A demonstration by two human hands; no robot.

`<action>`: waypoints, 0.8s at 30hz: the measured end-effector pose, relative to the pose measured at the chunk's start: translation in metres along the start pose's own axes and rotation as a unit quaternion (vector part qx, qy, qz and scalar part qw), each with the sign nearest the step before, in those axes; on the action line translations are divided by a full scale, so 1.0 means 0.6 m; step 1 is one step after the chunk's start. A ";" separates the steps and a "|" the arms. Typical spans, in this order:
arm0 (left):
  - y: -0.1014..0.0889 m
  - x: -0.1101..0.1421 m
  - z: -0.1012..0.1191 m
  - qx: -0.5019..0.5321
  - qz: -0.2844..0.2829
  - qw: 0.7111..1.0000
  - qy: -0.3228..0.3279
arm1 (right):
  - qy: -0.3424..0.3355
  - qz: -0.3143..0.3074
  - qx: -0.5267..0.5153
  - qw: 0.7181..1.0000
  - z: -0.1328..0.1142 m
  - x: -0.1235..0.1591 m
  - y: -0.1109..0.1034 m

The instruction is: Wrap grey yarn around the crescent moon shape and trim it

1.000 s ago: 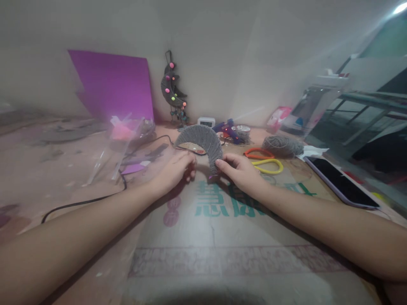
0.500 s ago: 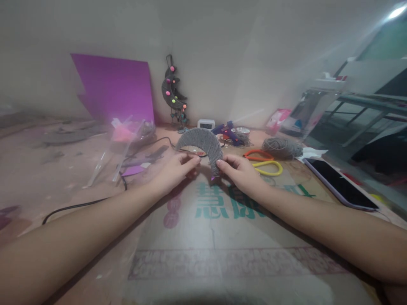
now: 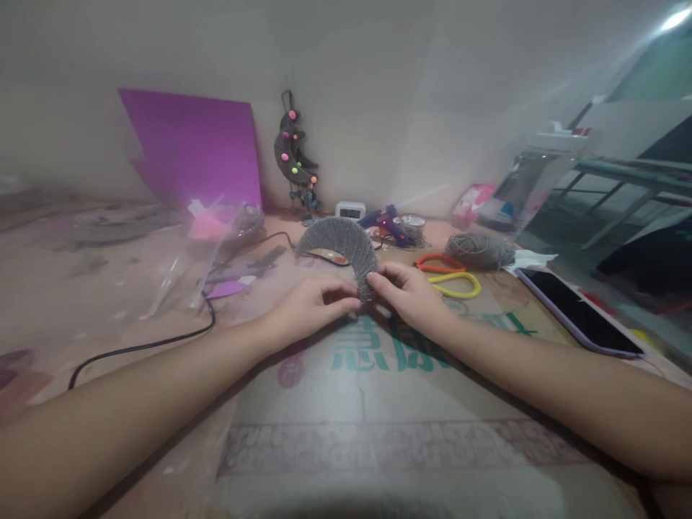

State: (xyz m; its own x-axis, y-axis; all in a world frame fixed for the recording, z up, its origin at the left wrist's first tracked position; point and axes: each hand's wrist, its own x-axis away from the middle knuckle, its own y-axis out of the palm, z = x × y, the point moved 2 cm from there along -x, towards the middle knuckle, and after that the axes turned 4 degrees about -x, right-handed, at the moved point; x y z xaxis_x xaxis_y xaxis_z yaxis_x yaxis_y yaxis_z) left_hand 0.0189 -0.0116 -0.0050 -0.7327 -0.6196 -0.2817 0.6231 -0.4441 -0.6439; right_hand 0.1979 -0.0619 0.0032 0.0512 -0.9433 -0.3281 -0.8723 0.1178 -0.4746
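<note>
A crescent wrapped in grey yarn (image 3: pixel 342 236) is held up over the cardboard sheet, its curve arching toward the wall. My right hand (image 3: pixel 403 292) grips the crescent's lower right end between thumb and fingers. My left hand (image 3: pixel 318 306) has its thumb and fingertips closed at the tip of that same end, where the purple point is now covered. Whether the left fingers pinch the tip itself or a strand of yarn is too small to make out.
Behind stand a hot glue gun (image 3: pixel 390 222), a small white clock (image 3: pixel 350 210), a decorated moon hanging (image 3: pixel 286 148) and purple card (image 3: pixel 200 148). To the right lie scissors (image 3: pixel 459 285), a grey yarn ball (image 3: pixel 480 251) and a phone (image 3: pixel 581 310). A black cord (image 3: pixel 145 348) runs left.
My left hand has moved right and slightly down, to the crescent's lower tip, covering the purple point. The right hand keeps its grip, and the crescent has barely shifted.
</note>
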 end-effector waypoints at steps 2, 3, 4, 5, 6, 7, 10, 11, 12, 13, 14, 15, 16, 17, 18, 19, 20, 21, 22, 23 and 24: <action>0.002 0.001 0.000 -0.014 0.001 1.000 0.004 | -0.007 -0.003 0.010 1.000 -0.002 0.000 0.000; 0.002 0.001 -0.001 -0.021 0.002 1.000 0.005 | -0.010 -0.005 0.017 1.000 -0.003 0.000 0.000; 0.003 0.001 -0.002 -0.028 0.003 1.000 0.007 | -0.013 -0.005 0.024 1.000 -0.004 0.000 0.000; 0.003 0.001 -0.003 -0.033 0.003 0.999 0.010 | -0.015 -0.005 0.030 0.999 -0.004 0.000 -0.001; 0.003 0.001 -0.003 -0.036 0.002 0.999 0.013 | -0.016 -0.007 0.033 0.999 -0.005 0.001 0.000; 0.002 0.001 -0.002 -0.035 -0.001 0.999 0.017 | -0.015 -0.008 0.032 0.999 -0.005 0.001 0.000; -0.001 0.000 0.001 -0.008 0.001 1.000 0.016 | -0.005 -0.009 0.014 1.000 -0.004 0.001 0.001; -0.003 0.000 0.001 0.006 0.006 1.000 0.011 | -0.002 -0.010 0.009 1.000 -0.004 0.001 0.002; -0.004 -0.001 0.002 0.021 0.011 1.000 0.003 | -0.001 -0.011 0.006 1.000 -0.004 0.000 0.002; -0.006 -0.001 0.001 0.031 0.020 0.999 -0.007 | -0.002 -0.013 0.009 1.000 -0.005 0.000 0.003; -0.007 -0.001 0.001 0.029 0.030 0.999 -0.020 | -0.006 -0.018 0.017 1.000 -0.006 0.000 0.004; -0.009 -0.001 0.000 0.018 0.040 0.998 -0.033 | -0.012 -0.022 0.030 0.999 -0.008 0.000 0.004; -0.010 -0.001 -0.002 0.007 0.048 0.998 -0.049 | -0.020 -0.027 0.044 0.998 -0.010 0.000 0.005; -0.010 -0.001 -0.003 0.000 0.051 0.996 -0.067 | -0.030 -0.032 0.058 0.997 -0.012 0.000 0.005; -0.010 -0.001 -0.005 0.000 0.049 0.995 -0.084 | -0.041 -0.036 0.070 0.996 -0.013 0.001 0.005; -0.009 0.000 -0.005 0.005 0.042 0.994 -0.096 | -0.050 -0.040 0.077 0.995 -0.014 0.001 0.006; -0.008 0.000 -0.006 0.010 0.037 0.994 -0.105 | -0.057 -0.043 0.077 0.994 -0.014 0.002 0.007; -0.008 0.000 -0.005 0.013 0.041 0.993 -0.111 | -0.060 -0.047 0.069 0.995 -0.013 0.002 0.007; -0.008 0.000 -0.005 0.012 0.053 0.992 -0.116 | -0.060 -0.050 0.054 0.995 -0.012 0.003 0.008; -0.009 0.000 -0.004 0.012 0.069 0.990 -0.123 | -0.058 -0.052 0.035 0.996 -0.010 0.003 0.009; -0.010 0.000 -0.003 0.017 0.084 0.987 -0.132 | -0.057 -0.050 0.018 0.997 -0.009 0.004 0.009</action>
State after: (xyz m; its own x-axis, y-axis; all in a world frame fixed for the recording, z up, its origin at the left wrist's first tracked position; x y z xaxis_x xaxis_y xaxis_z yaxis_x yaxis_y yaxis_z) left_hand 0.0148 -0.0074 -0.0024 -0.5234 -0.8319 -0.1844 0.7426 -0.3391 -0.5776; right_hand 0.1907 -0.0651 0.0043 0.1938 -0.9097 -0.3672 -0.8420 0.0378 -0.5381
